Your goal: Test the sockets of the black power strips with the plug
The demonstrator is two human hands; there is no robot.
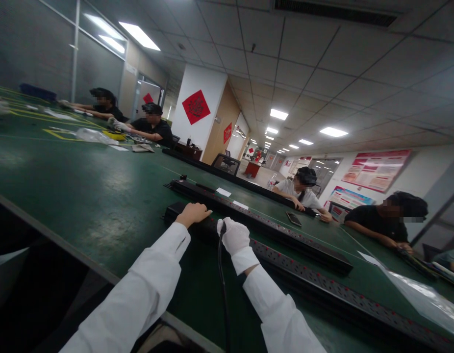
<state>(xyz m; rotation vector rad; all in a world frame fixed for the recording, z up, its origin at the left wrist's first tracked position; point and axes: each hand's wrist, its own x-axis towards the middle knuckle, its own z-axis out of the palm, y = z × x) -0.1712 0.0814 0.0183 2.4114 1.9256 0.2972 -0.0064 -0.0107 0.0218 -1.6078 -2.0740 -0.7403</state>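
Note:
A long black power strip [308, 272] with red-dotted sockets lies slantwise across the green table, close to me. My left hand [192, 214], bare, lies over this strip near its left end, its fingers curled over the far side. In a white glove, my right hand [234, 235] is closed on the upper end of a black power cord [222, 279], right above the strip. The cord hangs down towards me; whether its tip sits in a socket is hidden by the fingers. A second black power strip [286, 235] lies parallel just beyond.
White paper slips [223, 192] lie by the second strip, a phone [293, 218] farther right. A long black bar [249, 184] runs along the far edge. Clear plastic wrap [425, 294] is at right. Several people sit around the green table [83, 196].

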